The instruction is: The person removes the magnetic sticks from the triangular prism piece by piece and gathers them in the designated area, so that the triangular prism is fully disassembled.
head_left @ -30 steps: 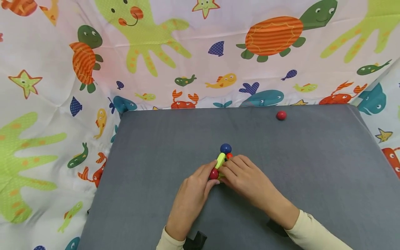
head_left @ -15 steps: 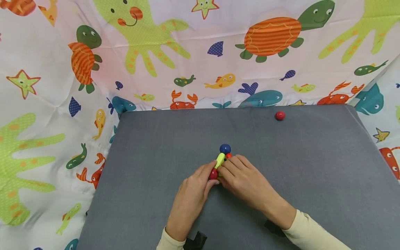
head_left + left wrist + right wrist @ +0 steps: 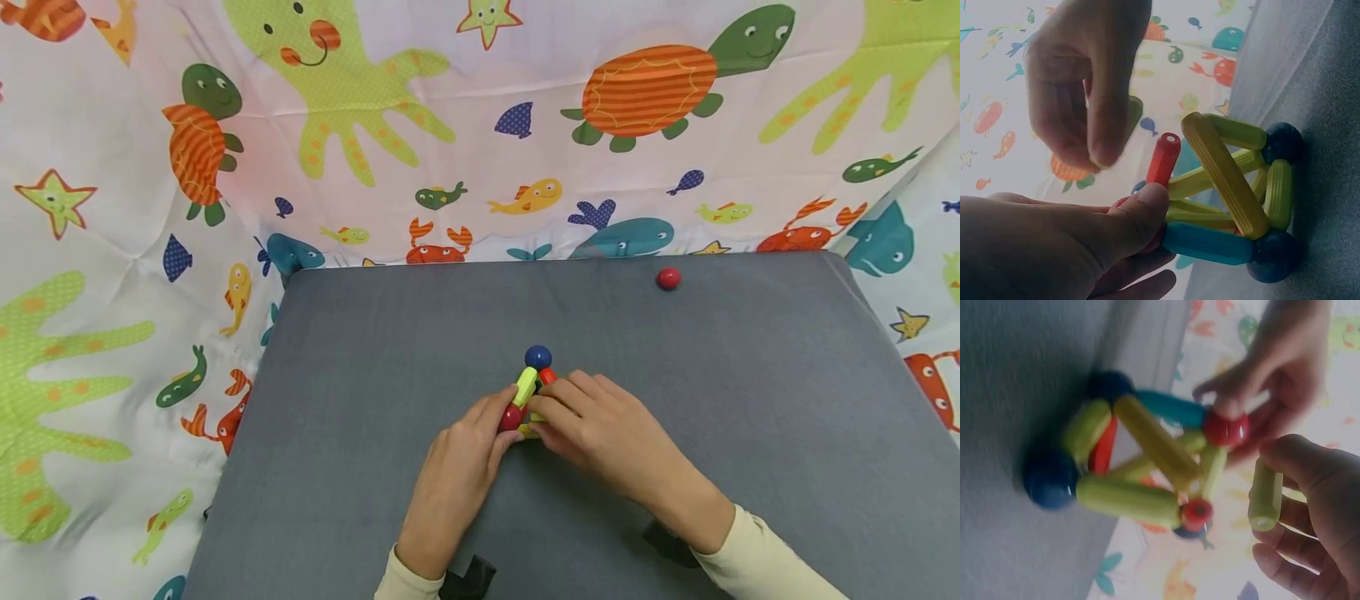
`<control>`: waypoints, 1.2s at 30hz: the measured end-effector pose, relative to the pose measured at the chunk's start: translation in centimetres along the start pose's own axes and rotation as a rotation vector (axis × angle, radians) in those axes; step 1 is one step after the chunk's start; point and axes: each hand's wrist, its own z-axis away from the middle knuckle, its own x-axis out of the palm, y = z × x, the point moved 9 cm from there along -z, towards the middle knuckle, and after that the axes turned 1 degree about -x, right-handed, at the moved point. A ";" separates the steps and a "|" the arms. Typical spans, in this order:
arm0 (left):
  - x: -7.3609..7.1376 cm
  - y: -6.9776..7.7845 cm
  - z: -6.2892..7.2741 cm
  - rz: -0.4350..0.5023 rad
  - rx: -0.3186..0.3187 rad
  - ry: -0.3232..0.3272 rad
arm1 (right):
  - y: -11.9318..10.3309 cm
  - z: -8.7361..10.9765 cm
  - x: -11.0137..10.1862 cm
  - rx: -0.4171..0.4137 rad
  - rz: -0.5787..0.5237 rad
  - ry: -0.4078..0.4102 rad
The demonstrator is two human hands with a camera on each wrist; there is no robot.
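Observation:
A frame of magnetic rods and balls stands on the grey table. My left hand (image 3: 465, 454) grips it at a red ball (image 3: 1229, 428). From that ball a teal rod (image 3: 1207, 242) leads to a dark blue ball (image 3: 1274, 255) on the cloth. A red rod (image 3: 1164, 159) juts up by the left thumb, its far end bare. A mustard-yellow rod (image 3: 1225, 175) slants across the frame's side. My right hand (image 3: 600, 442) pinches a loose yellow-green rod (image 3: 1266, 497) between thumb and fingers, beside the frame and apart from it in the right wrist view.
A single red ball (image 3: 668, 278) lies near the table's back edge, right of centre. Behind and to the sides hangs a white curtain (image 3: 420, 150) printed with sea animals. The grey cloth-covered table (image 3: 360, 350) stretches around the hands.
My right hand has drawn slightly to the right, so more yellow-green shows between the hands. The left hand keeps its hold on the frame. The head view has shifted a little.

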 end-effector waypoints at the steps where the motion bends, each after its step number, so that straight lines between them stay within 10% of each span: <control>1: 0.0 0.0 0.0 0.003 -0.001 0.001 | 0.4 0.0 -0.3 0.016 -0.010 0.001; 18: 0.0 -0.1 0.1 0.004 -0.006 -0.006 | 7.0 1.7 -2.5 0.203 -0.013 0.030; 36: 0.0 -0.1 0.1 0.011 0.016 0.006 | 15.2 2.5 1.9 0.315 0.063 -0.175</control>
